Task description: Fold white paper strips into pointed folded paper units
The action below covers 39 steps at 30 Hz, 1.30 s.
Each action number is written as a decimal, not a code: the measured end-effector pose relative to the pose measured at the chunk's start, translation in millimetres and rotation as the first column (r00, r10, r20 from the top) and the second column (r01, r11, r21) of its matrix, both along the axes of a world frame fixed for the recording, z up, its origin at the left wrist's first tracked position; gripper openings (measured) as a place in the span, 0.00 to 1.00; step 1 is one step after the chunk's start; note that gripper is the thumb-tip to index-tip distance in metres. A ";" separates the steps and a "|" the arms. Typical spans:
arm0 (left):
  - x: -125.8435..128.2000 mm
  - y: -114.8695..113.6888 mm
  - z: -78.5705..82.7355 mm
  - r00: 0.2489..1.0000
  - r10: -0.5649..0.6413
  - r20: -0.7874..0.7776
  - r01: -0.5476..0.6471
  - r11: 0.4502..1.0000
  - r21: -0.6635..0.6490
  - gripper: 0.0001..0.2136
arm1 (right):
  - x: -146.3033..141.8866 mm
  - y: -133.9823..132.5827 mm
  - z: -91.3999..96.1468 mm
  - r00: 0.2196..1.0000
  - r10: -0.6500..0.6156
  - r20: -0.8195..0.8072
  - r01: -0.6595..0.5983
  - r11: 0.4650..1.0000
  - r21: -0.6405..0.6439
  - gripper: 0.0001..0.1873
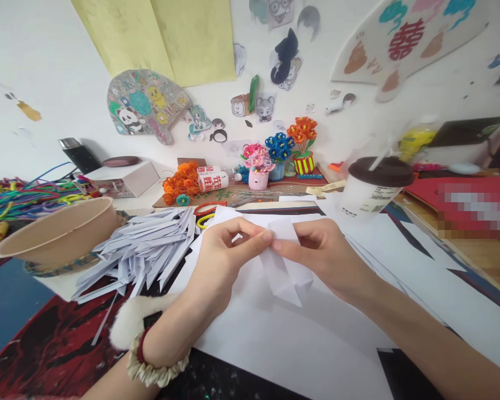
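A folded piece of white paper (285,269) is held up between both hands, its lower end bent into a pointed shape. My left hand (229,250) pinches its upper left edge between thumb and forefinger. From the other side, my right hand (325,253) grips the same paper, the two thumbs almost touching. Large white sheets (250,339) lie flat on the table beneath the hands. To the left of my left hand is a heap of folded paper strips (145,244). A cream scrunchie (156,369) circles my left wrist.
A beige bowl (58,228) stands at the left, near bundled coloured stems (29,191). At the right is a lidded drink cup (373,189) with a straw, beside a red folder (454,203). Small pots of craft flowers (279,153) line the back by the wall.
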State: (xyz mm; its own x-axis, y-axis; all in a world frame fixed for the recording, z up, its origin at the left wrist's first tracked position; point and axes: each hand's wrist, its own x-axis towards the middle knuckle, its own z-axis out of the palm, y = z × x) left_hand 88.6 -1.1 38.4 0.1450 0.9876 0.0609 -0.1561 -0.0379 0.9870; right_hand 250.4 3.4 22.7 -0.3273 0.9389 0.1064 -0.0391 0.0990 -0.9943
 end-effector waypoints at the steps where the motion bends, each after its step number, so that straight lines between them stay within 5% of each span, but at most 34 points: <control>1: 0.4 0.1 -0.1 1.000 0.005 -0.002 -0.005 1.000 0.003 0.08 | 0.3 0.2 -0.2 1.000 -0.003 0.009 0.003 1.000 -0.001 0.14; 10: -0.2 1.0 -2.2 1.000 0.010 -0.015 -0.010 1.000 0.025 0.08 | 0.5 -0.2 -0.7 1.000 -0.006 0.004 0.005 1.000 0.030 0.16; 17: -5.2 3.9 2.9 0.985 -0.045 -0.168 0.060 0.995 0.081 0.09 | 1.3 -0.3 0.9 0.999 0.010 -0.031 -0.010 1.000 -0.008 0.10; 28: -4.0 0.9 2.4 0.850 0.193 -0.490 0.015 0.921 0.389 0.09 | 1.5 0.0 0.6 0.999 0.037 -0.021 -0.038 0.998 -0.052 0.13; 34: -5.9 -1.1 3.7 0.754 0.166 -0.636 0.181 0.878 0.443 0.14 | 3.7 -0.7 0.8 0.997 0.014 -0.071 -0.018 0.998 -0.054 0.11; 39: -5.9 -5.2 3.4 0.766 0.109 -0.634 0.215 0.885 0.412 0.13 | 3.8 -0.1 0.3 0.997 0.013 -0.077 -0.016 0.999 -0.045 0.10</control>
